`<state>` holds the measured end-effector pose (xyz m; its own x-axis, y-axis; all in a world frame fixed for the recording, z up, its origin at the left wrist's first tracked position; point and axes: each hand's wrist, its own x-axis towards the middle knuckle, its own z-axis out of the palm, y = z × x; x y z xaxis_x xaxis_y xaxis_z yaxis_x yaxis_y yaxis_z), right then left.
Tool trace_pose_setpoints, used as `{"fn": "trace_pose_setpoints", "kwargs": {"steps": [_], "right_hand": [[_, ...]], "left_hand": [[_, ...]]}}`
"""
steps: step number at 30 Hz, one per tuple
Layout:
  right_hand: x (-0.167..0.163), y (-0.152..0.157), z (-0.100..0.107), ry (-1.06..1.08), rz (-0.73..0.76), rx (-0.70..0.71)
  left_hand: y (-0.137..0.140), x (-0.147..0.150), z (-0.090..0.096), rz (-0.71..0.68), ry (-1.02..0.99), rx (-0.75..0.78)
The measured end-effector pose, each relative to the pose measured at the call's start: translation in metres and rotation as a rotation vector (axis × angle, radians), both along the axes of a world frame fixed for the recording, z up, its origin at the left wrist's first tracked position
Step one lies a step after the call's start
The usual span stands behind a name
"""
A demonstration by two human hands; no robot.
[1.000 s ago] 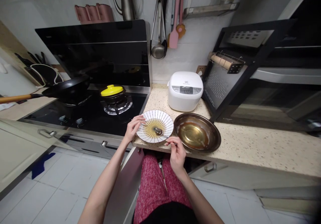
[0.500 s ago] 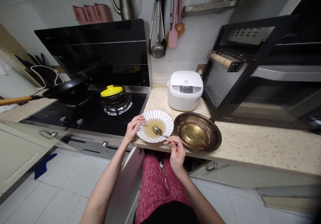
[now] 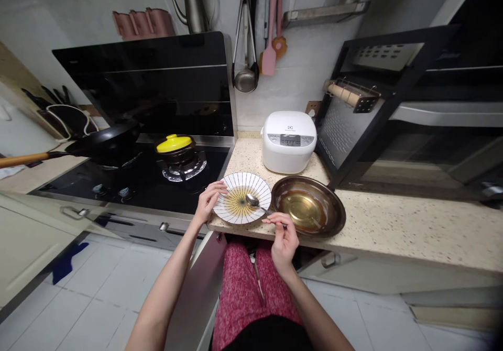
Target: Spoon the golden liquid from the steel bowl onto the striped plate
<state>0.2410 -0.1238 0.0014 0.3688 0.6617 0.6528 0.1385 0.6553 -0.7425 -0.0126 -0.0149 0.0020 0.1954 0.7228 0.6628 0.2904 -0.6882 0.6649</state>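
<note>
A white plate (image 3: 258,183) with dark radiating lines holds a shallow yellowish liquid at its centre. My left hand (image 3: 209,201) grips the plate's left rim, with its fingers over the edge. In my right hand (image 3: 284,241) is a metal spoon (image 3: 252,200), pinched by its handle at the plate's near right side. The spoon's bowl hangs over the right part of the plate. Just right of the plate sits a wide metal pan (image 3: 338,212) with yellowish liquid in it.
Behind the plate stands a white rice cooker (image 3: 289,154). On the stove (image 3: 153,183) are a black wok (image 3: 106,141) and a pot with a yellow lid (image 3: 173,143). A dark rack (image 3: 334,131) rises at the right. An open cabinet door (image 3: 204,267) juts out below the counter.
The spoon has lifted out of the liquid and shifted right with my right hand. My left hand has stayed on the plate's rim.
</note>
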Motion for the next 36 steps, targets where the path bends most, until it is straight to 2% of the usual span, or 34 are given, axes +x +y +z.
{"fn": "trace_pose_setpoints", "kwargs": {"steps": [17,28,36], "right_hand": [[0.021,-0.003,0.011,0.068,-0.064,0.048],[0.044,-0.001,0.022,0.064,-0.242,0.083],[0.063,-0.001,0.010,0.000,-0.293,0.075]], "left_hand": [[0.000,0.001,0.000,0.001,-0.009,-0.004],[0.000,0.001,0.000,0.004,-0.007,0.002],[0.001,0.000,-0.001,0.000,-0.005,0.003]]}}
